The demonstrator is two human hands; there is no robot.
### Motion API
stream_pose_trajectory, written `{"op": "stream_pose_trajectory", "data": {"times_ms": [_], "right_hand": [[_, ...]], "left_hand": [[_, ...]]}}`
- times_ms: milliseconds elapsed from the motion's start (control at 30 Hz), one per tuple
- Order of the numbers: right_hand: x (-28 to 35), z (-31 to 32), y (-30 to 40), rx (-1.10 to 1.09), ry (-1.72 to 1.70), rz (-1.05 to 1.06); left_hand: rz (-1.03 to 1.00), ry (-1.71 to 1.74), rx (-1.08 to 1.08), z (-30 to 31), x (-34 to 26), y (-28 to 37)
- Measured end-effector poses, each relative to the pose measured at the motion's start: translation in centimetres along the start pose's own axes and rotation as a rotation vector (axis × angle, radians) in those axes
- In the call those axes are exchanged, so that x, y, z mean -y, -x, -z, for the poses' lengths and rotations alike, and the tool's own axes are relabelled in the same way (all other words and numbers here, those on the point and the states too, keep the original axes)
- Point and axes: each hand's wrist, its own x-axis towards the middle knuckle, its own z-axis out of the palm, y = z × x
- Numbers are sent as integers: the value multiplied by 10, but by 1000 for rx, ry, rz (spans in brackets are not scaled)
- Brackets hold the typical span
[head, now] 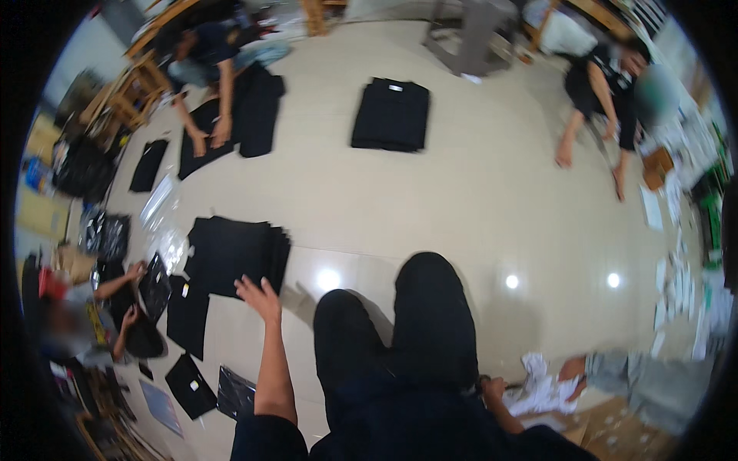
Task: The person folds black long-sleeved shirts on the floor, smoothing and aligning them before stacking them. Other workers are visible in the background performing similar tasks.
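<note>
My left hand [260, 297] is held out with its fingers apart, at the near edge of a stack of folded black garments [236, 253] on the floor. Whether the fingertips touch the cloth cannot be made out. My right hand [493, 389] is low beside my right thigh. Something small and dark shows at its fingers, too unclear to name, and my leg partly hides it. Crumpled white cloth [533, 386] lies just right of that hand. Left of the stack is another folded black garment [187, 317] with a small white tag.
A co-worker at left handles a black garment in clear plastic [155, 288]; another at upper left presses black cloth [207, 132] flat. A third person sits at upper right. One folded black stack [392, 115] and a grey plastic stool [475, 37] stand farther off. Clear plastic bags [164, 225] lie left.
</note>
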Motion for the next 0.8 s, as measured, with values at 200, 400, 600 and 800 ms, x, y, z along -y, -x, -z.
{"op": "stream_pose_trajectory", "data": {"times_ms": [200, 400, 600, 800], "right_hand": [[103, 44, -21, 9, -29, 393], [320, 142, 101, 320, -498, 464], [444, 151, 193, 217, 253, 1154], [563, 210, 249, 202, 328, 1275]], "left_hand": [[-83, -113, 22, -9, -51, -113], [90, -285, 159, -48, -19, -132], [87, -257, 147, -54, -38, -118], [287, -207, 537, -47, -42, -142]]}}
